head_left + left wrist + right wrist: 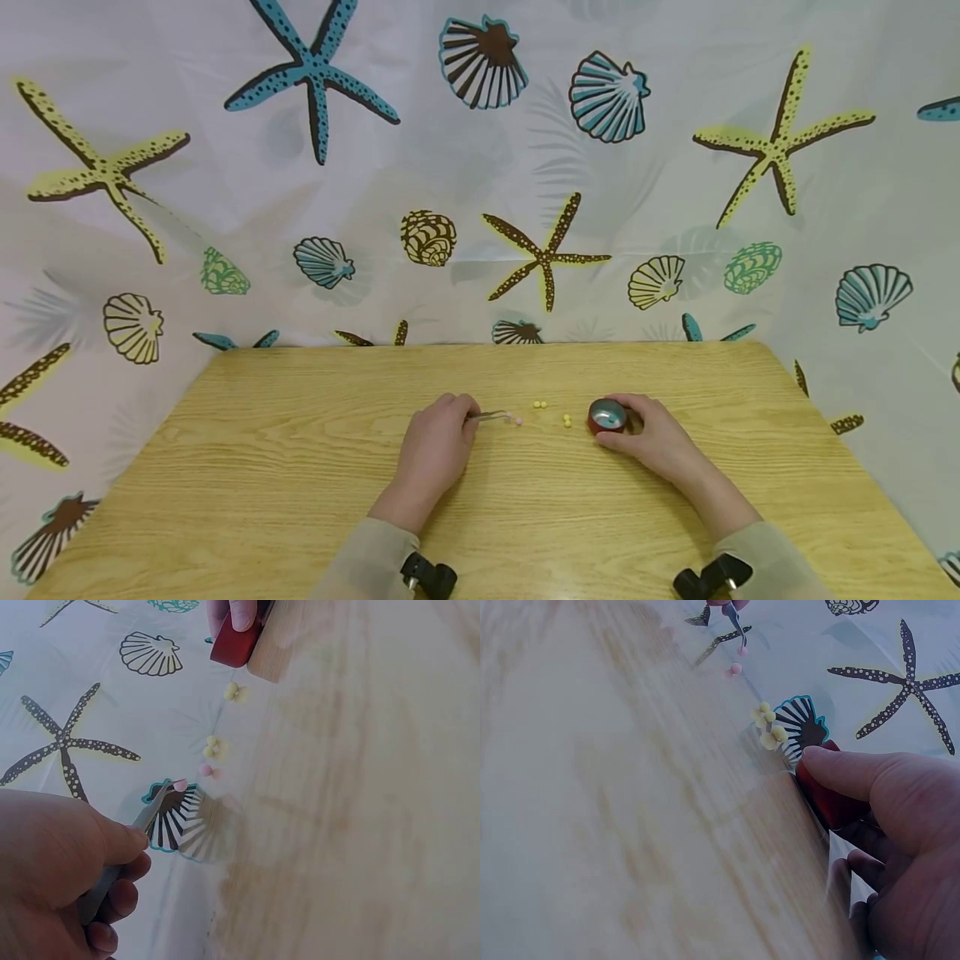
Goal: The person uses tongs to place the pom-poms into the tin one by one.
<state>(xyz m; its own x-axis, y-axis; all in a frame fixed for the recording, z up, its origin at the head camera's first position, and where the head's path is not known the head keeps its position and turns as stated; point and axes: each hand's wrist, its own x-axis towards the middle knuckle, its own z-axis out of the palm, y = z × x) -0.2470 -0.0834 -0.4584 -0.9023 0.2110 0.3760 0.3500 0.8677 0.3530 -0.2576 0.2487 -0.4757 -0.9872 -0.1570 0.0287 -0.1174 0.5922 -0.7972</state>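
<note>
My left hand point(433, 443) grips a pair of metal tweezers point(489, 414) with a bent tip, pointing right. A pink bead point(180, 785) shows at the tweezer tips in the left wrist view. Just past it lies a second pink bead point(518, 422). Two small groups of yellow beads, one farther back point(539, 405) and one nearer the tin point(567, 422), lie between my hands. With thumb and fingers around its side, my right hand point(662, 442) holds a round red tin point(831, 791). The tin faces up with its silvery inside showing in the head view.
A light wood-grain table point(525, 525) spreads under both hands. Behind it and along its sides hangs a white cloth point(465, 167) printed with starfish and shells. Black wrist mounts point(429, 575) sit on both sleeves.
</note>
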